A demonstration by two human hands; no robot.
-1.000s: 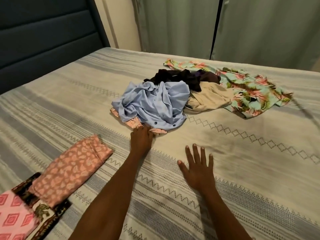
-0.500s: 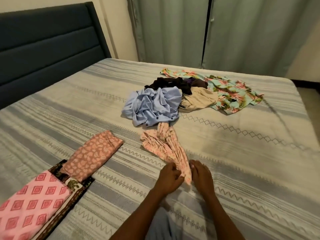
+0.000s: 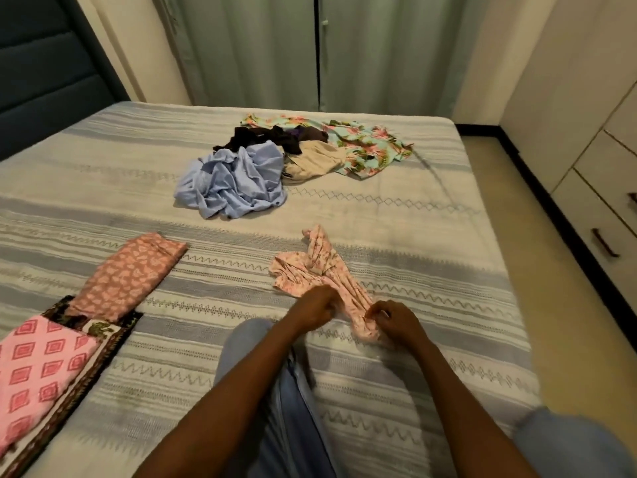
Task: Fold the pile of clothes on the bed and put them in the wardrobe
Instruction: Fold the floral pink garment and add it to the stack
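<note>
Both hands, left and right, pinch near end of pink garment on bed. Advise: shake flat, square edges before folding.

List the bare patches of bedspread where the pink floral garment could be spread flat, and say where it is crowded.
Free: right of the pink floral garment towards the bed edge, and between it and the folded pink cloth. Crowded: the far pile around the blue shirt, and the near-left folded stack. Both the left hand and the right hand grip the garment.

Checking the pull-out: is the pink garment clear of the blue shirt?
Apart. The head view shows bare bedspread between the pink garment and the blue shirt.
</note>
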